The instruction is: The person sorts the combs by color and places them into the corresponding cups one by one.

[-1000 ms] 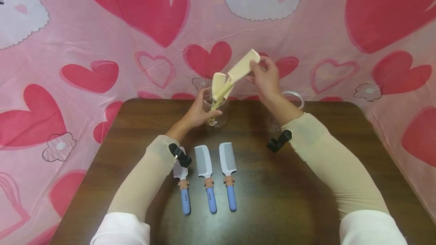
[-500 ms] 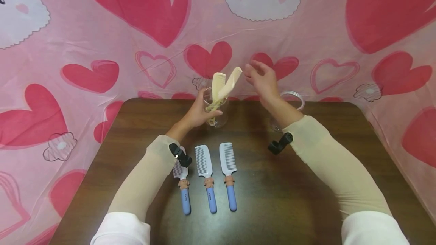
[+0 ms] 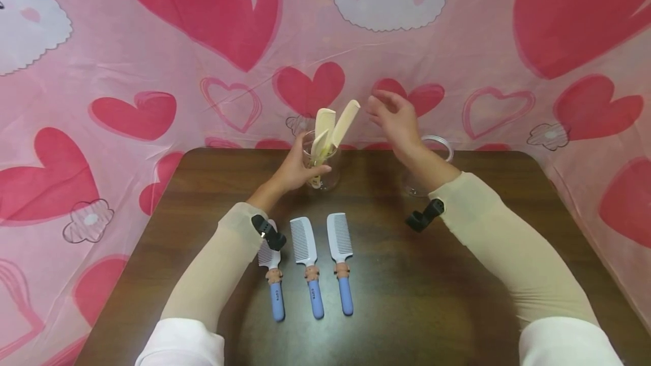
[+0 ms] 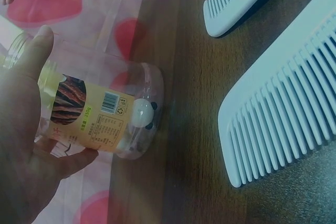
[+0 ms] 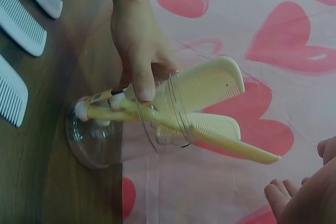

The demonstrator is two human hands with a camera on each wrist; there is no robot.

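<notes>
Left hand (image 3: 295,171) grips the clear jar (image 3: 321,167); cream combs (image 3: 333,123) stand upright inside, tilting toward the empty, loosely spread right hand (image 3: 394,117) just beside.

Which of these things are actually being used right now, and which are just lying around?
In use:
- clear jar, gripped by the left hand
- cream combs standing in that jar
- right hand, open beside the combs, touching nothing

Lying about:
- three white combs with blue handles flat on the table
- second clear jar behind the right wrist
</notes>
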